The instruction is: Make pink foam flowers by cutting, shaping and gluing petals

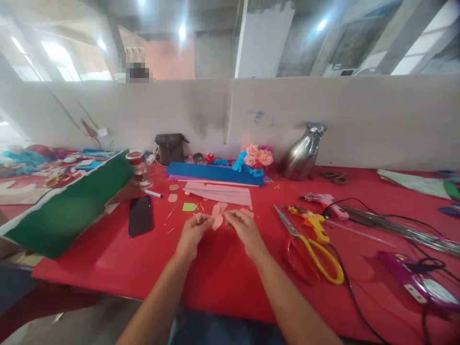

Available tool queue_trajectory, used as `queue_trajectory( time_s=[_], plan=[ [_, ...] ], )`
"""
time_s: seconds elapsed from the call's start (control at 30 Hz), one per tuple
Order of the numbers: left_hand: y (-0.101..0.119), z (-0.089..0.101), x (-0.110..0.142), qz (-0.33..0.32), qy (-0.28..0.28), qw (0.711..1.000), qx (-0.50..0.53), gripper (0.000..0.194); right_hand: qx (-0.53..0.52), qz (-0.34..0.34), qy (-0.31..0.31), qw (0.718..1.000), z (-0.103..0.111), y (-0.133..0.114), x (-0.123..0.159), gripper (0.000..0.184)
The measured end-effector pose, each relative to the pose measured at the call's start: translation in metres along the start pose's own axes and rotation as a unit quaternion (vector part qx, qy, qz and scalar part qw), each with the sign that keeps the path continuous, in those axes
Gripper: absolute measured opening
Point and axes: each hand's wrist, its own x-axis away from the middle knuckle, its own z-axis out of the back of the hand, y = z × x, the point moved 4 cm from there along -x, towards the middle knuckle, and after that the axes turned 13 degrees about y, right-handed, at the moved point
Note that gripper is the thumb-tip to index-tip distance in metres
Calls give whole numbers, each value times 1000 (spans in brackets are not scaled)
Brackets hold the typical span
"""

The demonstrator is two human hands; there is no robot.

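My left hand (194, 234) is closed in a pinch, with a bit of pink paper showing at its fingertips. Opposite it, my right hand (245, 231) also has thumb and fingers pressed together; what lies between them is too small to make out. Pink paper petals (217, 221) show between the two hands, close to the fingertips. Just beyond are a lime-green paper piece (189, 207), small pink cut pieces (173, 198) and a larger pink paper sheet (223, 192) with lines on it.
Yellow-handled scissors (312, 249), a yellow glue gun (316, 224) and a pink glue gun (328, 203) lie right, with cables. A phone (140, 215) and a green board (72, 211) are left. Behind stand paper flowers (257, 157), blue sheets (215, 173) and a metal jug (302, 153).
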Motion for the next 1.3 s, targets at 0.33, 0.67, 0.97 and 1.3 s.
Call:
queue_trajectory(
  time_s=[0.33,0.67,0.97,1.3],
  plan=[
    [2,0,1,-2,-3,1000,13,28,14,-20,-53,998,-7,5,4,12],
    [-2,1,1,13,-6,1000,0,28,-14,-53,-68,996,-9,2,6,14],
    [0,-1,2,-7,1,1000,4,28,1,-41,-45,998,-9,2,7,11],
    [5,-3,4,-67,10,998,-17,18,18,-23,-61,998,-13,2,9,14]
  ],
)
